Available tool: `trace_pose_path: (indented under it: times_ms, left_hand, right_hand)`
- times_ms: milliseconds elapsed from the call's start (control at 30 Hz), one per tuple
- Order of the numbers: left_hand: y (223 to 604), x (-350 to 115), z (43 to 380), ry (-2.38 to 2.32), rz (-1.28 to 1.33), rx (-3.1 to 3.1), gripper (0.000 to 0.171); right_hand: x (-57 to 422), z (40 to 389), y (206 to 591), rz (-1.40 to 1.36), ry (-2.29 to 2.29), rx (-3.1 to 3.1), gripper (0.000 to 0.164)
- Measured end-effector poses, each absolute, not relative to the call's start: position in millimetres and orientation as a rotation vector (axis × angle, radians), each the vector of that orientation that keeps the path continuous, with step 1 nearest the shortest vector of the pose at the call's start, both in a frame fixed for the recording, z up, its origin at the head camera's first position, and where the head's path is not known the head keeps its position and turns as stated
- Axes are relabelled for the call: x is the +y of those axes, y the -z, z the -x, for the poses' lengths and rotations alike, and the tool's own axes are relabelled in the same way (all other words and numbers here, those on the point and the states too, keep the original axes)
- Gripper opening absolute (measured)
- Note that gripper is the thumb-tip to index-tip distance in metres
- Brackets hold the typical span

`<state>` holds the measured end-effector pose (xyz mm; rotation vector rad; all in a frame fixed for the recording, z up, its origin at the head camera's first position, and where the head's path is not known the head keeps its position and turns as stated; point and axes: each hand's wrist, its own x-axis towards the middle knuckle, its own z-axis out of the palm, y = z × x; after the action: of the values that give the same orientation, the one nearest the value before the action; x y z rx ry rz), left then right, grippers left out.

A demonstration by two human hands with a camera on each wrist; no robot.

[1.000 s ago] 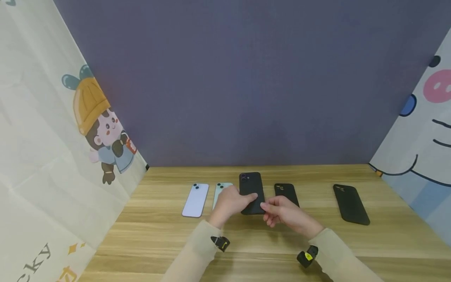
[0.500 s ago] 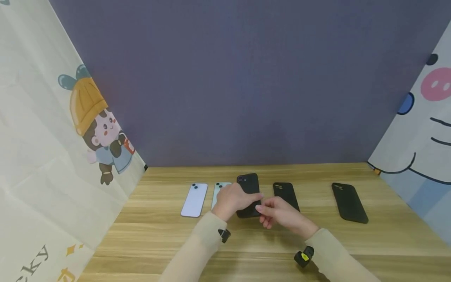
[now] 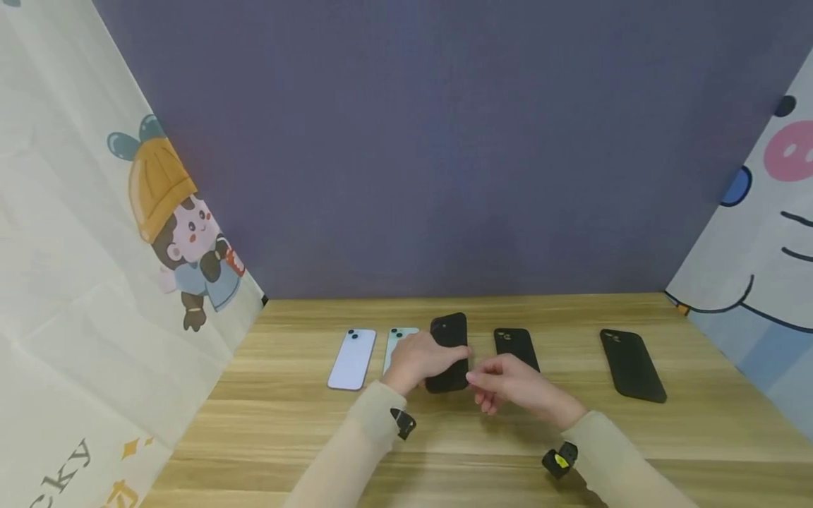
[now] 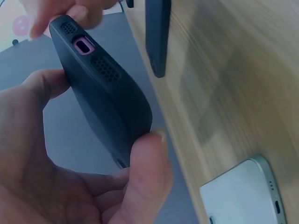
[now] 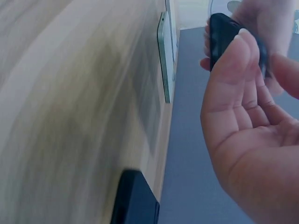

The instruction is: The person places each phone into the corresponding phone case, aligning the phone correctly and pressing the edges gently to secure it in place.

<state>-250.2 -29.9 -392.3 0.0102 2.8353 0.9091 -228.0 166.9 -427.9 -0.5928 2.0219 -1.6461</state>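
"Where could a hand pass?"
"Right of the middle phone case (image 3: 516, 346): a wide stretch of tabletop (image 3: 571, 346) reaches to the right-hand phone case (image 3: 633, 367)."
"Farther left?"
"The left hand (image 3: 419, 358) and right hand (image 3: 517, 386) block that, the cased phone (image 3: 448, 378) between them. The lilac phone (image 3: 352, 360) and mint-green phone (image 3: 395, 341) leave only a narrow slot. A dark panel (image 3: 457, 155) closes off the back."

The phone (image 3: 448, 377) had turned: its lower end had swung left and its top leaned slightly right. Its back looked darker, the purple lens rings lost to view. The left hand (image 3: 422, 358) had shifted right, its thumb now spanning to the far edge. The right hand (image 3: 513, 384)'s thumb, earlier over the lower corner, sat at the edge.
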Motion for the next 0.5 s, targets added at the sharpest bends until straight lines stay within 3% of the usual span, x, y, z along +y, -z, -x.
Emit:
trace_pose_path:
  times_ms: [333,500]
  left_hand:
    - [406,-30,258,-0.924,-0.011,2.849,0.083]
    - [412,-26,259,-0.815,-0.054,2.910,0.074]
  right_hand:
    - [193,231,424,0.527,1.560,2.173,0.036]
    - [205,231,422,0.464,1.492,2.285,0.041]
